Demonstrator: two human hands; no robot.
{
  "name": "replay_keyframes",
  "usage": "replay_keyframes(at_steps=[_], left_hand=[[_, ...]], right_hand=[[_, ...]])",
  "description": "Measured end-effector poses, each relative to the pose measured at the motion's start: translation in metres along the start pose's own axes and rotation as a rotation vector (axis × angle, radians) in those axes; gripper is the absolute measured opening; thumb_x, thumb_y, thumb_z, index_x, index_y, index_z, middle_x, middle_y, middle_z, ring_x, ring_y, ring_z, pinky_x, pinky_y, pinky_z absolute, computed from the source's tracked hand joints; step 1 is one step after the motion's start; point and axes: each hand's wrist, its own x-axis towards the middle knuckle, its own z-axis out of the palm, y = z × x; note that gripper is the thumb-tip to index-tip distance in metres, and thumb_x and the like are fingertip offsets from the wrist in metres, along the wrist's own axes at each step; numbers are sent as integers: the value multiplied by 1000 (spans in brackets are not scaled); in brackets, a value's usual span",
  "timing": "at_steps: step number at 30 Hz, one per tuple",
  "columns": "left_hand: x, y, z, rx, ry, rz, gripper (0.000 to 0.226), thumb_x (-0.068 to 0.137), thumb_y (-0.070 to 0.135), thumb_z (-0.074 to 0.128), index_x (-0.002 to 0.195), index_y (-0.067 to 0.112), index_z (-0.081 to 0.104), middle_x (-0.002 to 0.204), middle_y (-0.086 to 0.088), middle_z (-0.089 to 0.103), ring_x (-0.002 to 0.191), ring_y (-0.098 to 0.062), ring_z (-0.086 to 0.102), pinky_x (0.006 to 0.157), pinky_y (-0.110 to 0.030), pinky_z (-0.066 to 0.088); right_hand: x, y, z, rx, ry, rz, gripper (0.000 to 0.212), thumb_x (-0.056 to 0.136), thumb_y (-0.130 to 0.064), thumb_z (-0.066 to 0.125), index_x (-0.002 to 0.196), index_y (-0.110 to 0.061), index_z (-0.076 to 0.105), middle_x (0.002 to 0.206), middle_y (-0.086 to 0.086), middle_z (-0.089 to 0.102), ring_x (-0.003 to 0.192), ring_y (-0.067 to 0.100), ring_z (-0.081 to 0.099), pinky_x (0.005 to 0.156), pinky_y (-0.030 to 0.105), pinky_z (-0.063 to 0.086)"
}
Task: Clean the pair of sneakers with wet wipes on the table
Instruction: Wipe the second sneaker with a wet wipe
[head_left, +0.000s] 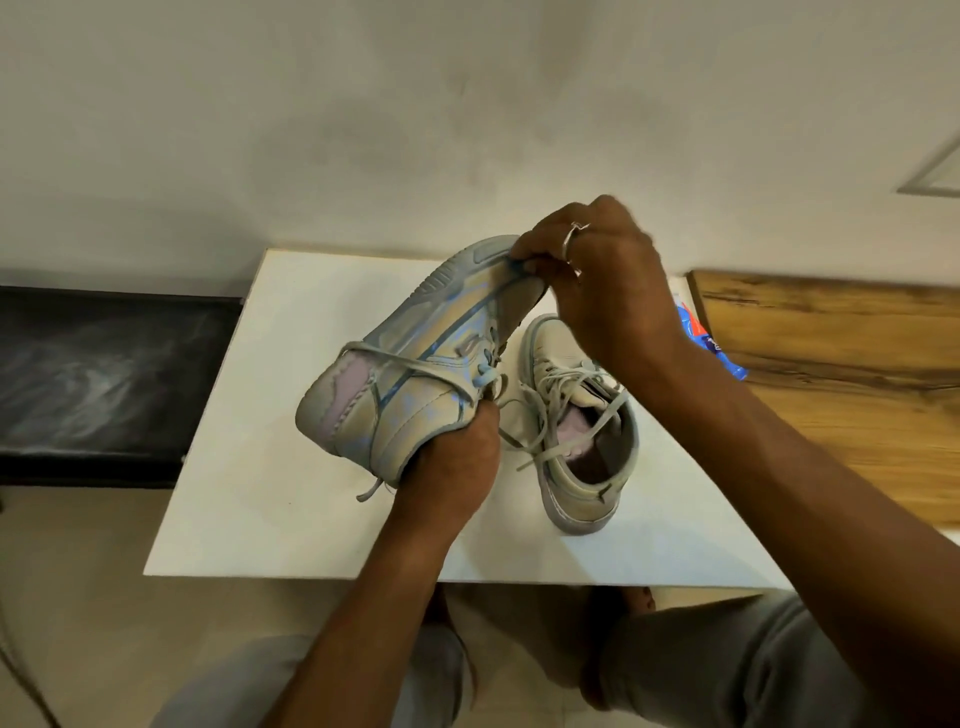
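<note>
The raised sneaker (415, 358) was held clear of the white table (260, 467), turned on its side with the sole facing away and the toe pointing toward the wall. The left hand (452, 462) gripped it from below near the ankle opening, fingers curled tight round the upper. The right hand (608, 280) was closed over the toe end, fingertips pinching the edge where sole meets upper. No wipe showed in that hand, and whether one was tucked under the fingers could not be told. The second sneaker (582, 467) stood upright on the table just beside, laces loose. A blue packet (714, 340), probably the wipes, lay at the table's far right edge, partly hidden by the right forearm.

The step looked like working on the toe and sole edge of the raised sneaker. To do it well, the left hand had to be the steady anchor, so that rubbing pressure at the toe did not twist the shoe out of its grip. Short firm strokes along the sole groove would suit the grime there better than broad sweeps. A loose lace end (370, 491) hung below the heel and could drag across cleaned areas, so it was best kept tucked away. If no wipe was in hand, the packet lay within easy reach of the right hand
</note>
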Motion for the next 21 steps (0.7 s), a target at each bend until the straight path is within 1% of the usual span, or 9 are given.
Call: replay_keyframes(at_steps=[2,4,7,10,13,16,19,20,21], left_hand=[[0,0,-6,214,42,41,15,65,3,60,69,5,74,63,-16,68,55,-31,67,53,-34,56],[-3,1,-7,505,126,150,17,65,1,57,67,5,74,61,-16,67,52,-31,65,50,-33,55],[-4,-2,-6,709,165,261,35,73,3,41,68,9,74,63,-14,68,55,-29,66,53,-31,55],[-2,-3,-5,736,212,320,41,75,3,34,68,9,74,62,-13,67,54,-28,65,54,-32,54],[-3,-5,-2,707,229,303,41,77,3,34,70,7,75,63,-14,67,54,-29,65,53,-33,55],[-4,-5,-1,731,200,328,45,83,0,31,68,7,74,64,-15,68,57,-30,66,55,-33,56],[-3,-3,-3,769,169,371,15,65,6,59,61,9,73,58,-10,66,52,-24,65,50,-28,54],[-4,-4,-3,781,170,381,12,65,7,62,60,9,73,56,-9,66,50,-23,65,49,-27,53],[-5,-5,-1,793,174,396,19,74,8,58,61,9,73,56,-10,65,50,-24,64,48,-28,53]], right_hand=[[-5,-18,5,23,-86,-99,19,82,-2,70,97,-14,75,96,2,71,85,23,58,71,30,48],[-9,-22,8,-1,-122,-147,18,83,-4,70,98,-14,75,97,2,71,84,23,57,70,30,48],[-3,-3,0,-28,7,-2,20,84,-4,68,97,-16,75,94,-2,71,85,23,57,70,37,48],[-8,-21,5,33,-67,-32,20,82,-3,70,96,-15,76,95,0,71,86,22,57,73,32,47],[-12,-29,8,8,-121,-134,19,82,-3,71,97,-14,76,95,1,71,83,23,56,68,35,49],[-3,-7,0,-24,-31,3,21,83,-5,68,97,-18,76,93,-2,71,86,22,56,69,41,50],[-9,-26,4,3,-156,-121,19,83,-4,71,97,-17,75,95,0,70,85,22,55,69,33,48],[-12,-30,5,-10,-190,-179,19,83,-3,72,97,-16,75,95,1,70,84,22,55,68,33,48],[-11,-28,4,-36,-189,-198,19,83,-3,72,96,-16,75,95,1,70,83,23,55,66,34,49]])
